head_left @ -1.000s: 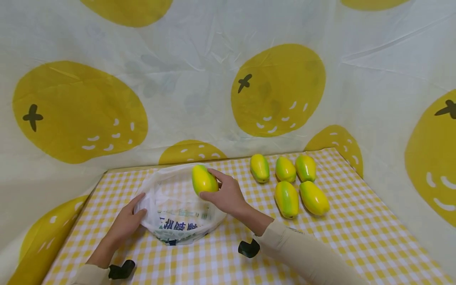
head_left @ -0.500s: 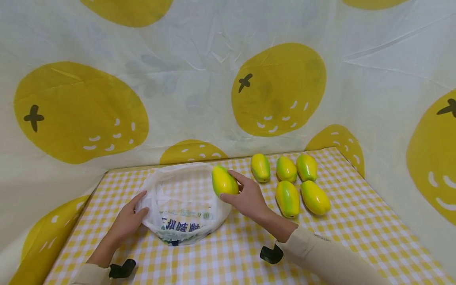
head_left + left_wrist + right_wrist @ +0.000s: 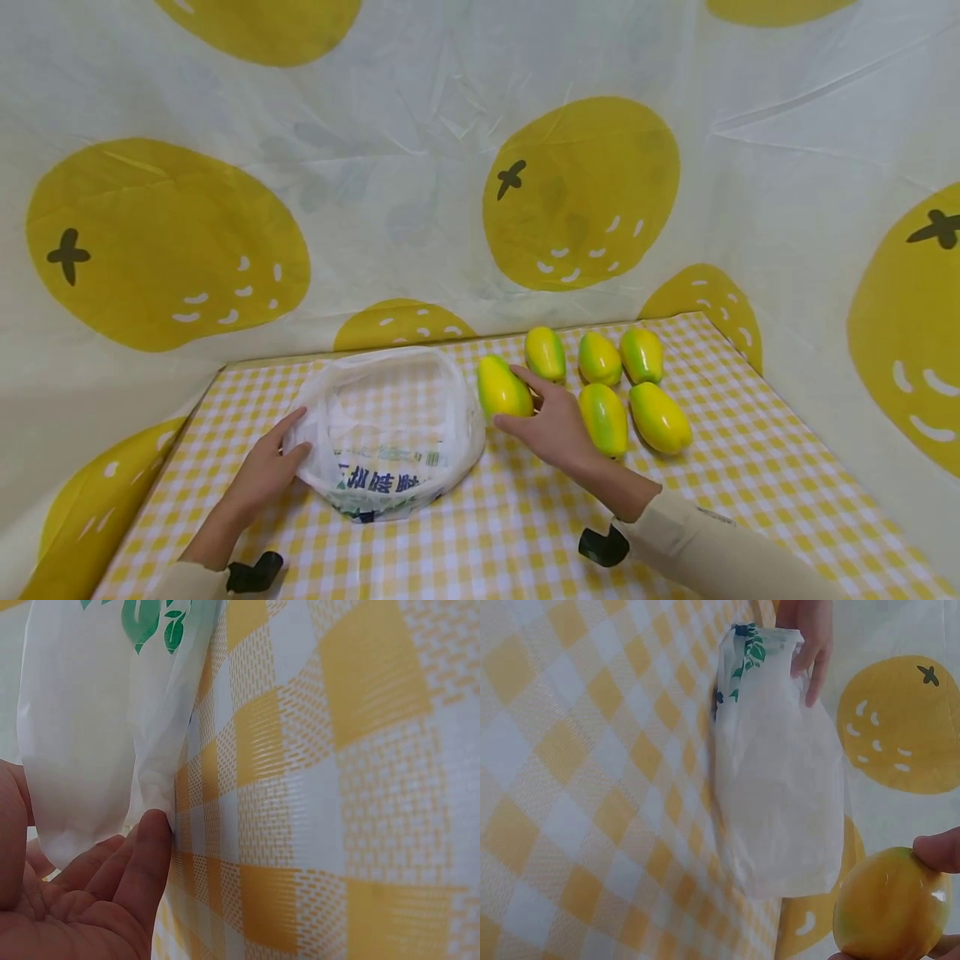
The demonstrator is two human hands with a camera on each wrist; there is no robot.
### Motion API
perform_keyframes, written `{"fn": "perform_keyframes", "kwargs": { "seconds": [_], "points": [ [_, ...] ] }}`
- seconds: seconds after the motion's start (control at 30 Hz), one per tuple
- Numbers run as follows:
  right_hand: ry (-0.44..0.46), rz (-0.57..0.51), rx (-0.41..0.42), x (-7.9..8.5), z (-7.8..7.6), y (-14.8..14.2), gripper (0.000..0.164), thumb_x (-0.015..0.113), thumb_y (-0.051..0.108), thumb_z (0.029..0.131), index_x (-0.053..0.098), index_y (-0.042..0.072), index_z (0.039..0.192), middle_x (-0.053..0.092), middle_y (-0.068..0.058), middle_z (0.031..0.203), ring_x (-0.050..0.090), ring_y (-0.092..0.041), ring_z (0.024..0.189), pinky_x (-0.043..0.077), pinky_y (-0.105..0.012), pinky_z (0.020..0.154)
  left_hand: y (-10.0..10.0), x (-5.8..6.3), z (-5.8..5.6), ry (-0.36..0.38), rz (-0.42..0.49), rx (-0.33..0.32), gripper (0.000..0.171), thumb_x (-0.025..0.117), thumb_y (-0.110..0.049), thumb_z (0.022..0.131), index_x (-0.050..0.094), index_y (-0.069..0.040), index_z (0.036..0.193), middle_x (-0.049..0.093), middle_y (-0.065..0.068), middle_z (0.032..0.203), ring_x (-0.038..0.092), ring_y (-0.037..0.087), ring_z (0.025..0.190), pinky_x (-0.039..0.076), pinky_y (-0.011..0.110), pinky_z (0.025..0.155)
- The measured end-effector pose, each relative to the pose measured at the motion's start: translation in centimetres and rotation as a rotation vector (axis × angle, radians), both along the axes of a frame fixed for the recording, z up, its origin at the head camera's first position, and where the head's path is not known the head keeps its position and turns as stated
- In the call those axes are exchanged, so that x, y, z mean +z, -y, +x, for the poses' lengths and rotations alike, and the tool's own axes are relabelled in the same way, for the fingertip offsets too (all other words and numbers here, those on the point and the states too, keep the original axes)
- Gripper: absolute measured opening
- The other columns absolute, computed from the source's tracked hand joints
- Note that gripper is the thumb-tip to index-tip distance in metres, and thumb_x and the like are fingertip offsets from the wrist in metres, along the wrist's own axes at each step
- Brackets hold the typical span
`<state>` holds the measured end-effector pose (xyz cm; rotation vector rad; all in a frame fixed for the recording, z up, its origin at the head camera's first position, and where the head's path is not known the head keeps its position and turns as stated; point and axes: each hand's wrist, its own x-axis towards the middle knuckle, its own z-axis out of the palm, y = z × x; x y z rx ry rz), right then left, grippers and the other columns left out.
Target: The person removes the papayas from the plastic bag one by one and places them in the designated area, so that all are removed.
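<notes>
A white, thin plastic bag (image 3: 386,492) with dark printed characters stands on the table, its wide mouth facing up. At its left rim my left hand (image 3: 262,471) holds the film, thumb and fingers on either side of it; the left wrist view shows the fingers (image 3: 150,855) touching the plastic. My right hand (image 3: 555,425) grips a yellow-green papaya (image 3: 501,387) just to the right of the bag, apart from it. In the right wrist view the papaya (image 3: 889,904) sits between thumb and fingers, which are partly cut off by the frame.
Several more papayas (image 3: 602,417) lie in two rows to the right, close behind my right hand. A yellow-and-white checked cloth (image 3: 750,483) covers the table. Fabric printed with large yellow fruit (image 3: 585,192) hangs behind and at the sides.
My right hand has moved right with the papaya, from over the bag's mouth to beyond its right side. The left hand has stayed at the left rim.
</notes>
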<state>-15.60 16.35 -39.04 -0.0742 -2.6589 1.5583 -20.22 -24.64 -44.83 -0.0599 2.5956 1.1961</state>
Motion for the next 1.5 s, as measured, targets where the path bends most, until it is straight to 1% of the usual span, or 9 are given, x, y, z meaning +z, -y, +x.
{"fn": "perform_keyframes", "kwargs": {
  "seconds": [0.2,0.4,0.6,0.67,0.87,0.93,1.23,1.4,1.5],
  "points": [
    [0.017,0.048,-0.032,0.0,0.5,-1.1,0.074,0.083,0.025,0.086,0.053,0.017,0.154,0.054,-0.016,0.157,0.062,-0.04,0.132,0.059,-0.048,0.098,0.1,0.0,0.1,-0.007,0.006,-0.008,0.07,0.049,-0.021,0.108,0.015,-0.013,0.169,0.015,0.027,0.173,0.019,0.05,0.158,0.024,0.068,0.124],
    [0.018,0.111,-0.053,-0.2,1.1,-2.1,0.074,0.082,0.024,0.087,0.053,0.013,0.154,0.06,-0.02,0.149,0.066,-0.035,0.122,0.059,-0.047,0.095,0.2,-0.1,0.1,-0.02,0.005,-0.025,0.069,0.049,-0.021,0.109,0.016,-0.011,0.168,0.016,0.028,0.172,0.021,0.05,0.157,0.027,0.068,0.123],
    [0.022,0.153,-0.062,-0.4,1.4,-2.9,0.075,0.081,0.025,0.086,0.052,0.011,0.154,0.065,-0.021,0.142,0.068,-0.03,0.11,0.059,-0.042,0.087,0.3,-0.2,0.1,-0.029,0.006,-0.03,0.069,0.05,-0.021,0.108,0.017,-0.01,0.168,0.017,0.029,0.172,0.023,0.051,0.156,0.029,0.068,0.122],
    [0.024,0.168,-0.064,-0.5,1.5,-3.1,0.075,0.081,0.026,0.087,0.052,0.011,0.154,0.066,-0.021,0.14,0.068,-0.03,0.108,0.059,-0.042,0.086,0.3,-0.2,0.1,-0.032,0.008,-0.029,0.069,0.05,-0.021,0.108,0.017,-0.01,0.168,0.018,0.029,0.172,0.023,0.051,0.156,0.029,0.068,0.122],
    [0.001,0.245,-0.054,-0.8,1.9,-3.6,0.075,0.08,0.025,0.088,0.05,0.01,0.155,0.063,-0.021,0.144,0.065,-0.036,0.123,0.055,-0.053,0.099,0.4,-0.3,0.1,-0.024,0.019,-0.025,0.07,0.05,-0.02,0.108,0.016,-0.01,0.168,0.017,0.029,0.172,0.023,0.051,0.156,0.029,0.068,0.122],
    [-0.011,0.27,-0.056,-1.0,2.0,-3.7,0.075,0.08,0.025,0.088,0.05,0.009,0.155,0.063,-0.022,0.145,0.064,-0.038,0.126,0.054,-0.056,0.101,0.4,-0.3,0.1,-0.021,0.024,-0.024,0.07,0.05,-0.02,0.108,0.016,-0.011,0.168,0.017,0.028,0.172,0.023,0.051,0.156,0.029,0.068,0.122],
    [-0.028,0.296,-0.07,-1.5,2.1,-4.1,0.076,0.082,0.023,0.087,0.051,0.005,0.153,0.067,-0.024,0.137,0.067,-0.037,0.117,0.057,-0.053,0.094,0.4,-0.3,0.1,-0.033,0.043,-0.031,0.07,0.051,-0.02,0.108,0.016,-0.01,0.168,0.017,0.029,0.172,0.026,0.05,0.155,0.032,0.066,0.121],
    [-0.032,0.311,-0.076,-1.7,2.3,-4.3,0.076,0.082,0.024,0.087,0.05,0.003,0.153,0.066,-0.024,0.14,0.066,-0.038,0.12,0.055,-0.055,0.097,0.4,-0.4,0.2,-0.021,0.055,-0.019,0.07,0.051,-0.02,0.108,0.016,-0.011,0.168,0.016,0.028,0.172,0.024,0.05,0.156,0.031,0.066,0.122],
    [-0.029,0.317,-0.078,-1.8,2.4,-4.3,0.076,0.081,0.024,0.087,0.05,0.002,0.153,0.064,-0.025,0.142,0.065,-0.04,0.124,0.054,-0.056,0.099,0.4,-0.4,0.3,-0.022,0.054,-0.019,0.07,0.051,-0.021,0.108,0.016,-0.011,0.168,0.017,0.028,0.172,0.027,0.05,0.155,0.033,0.065,0.121]
  ]
}}
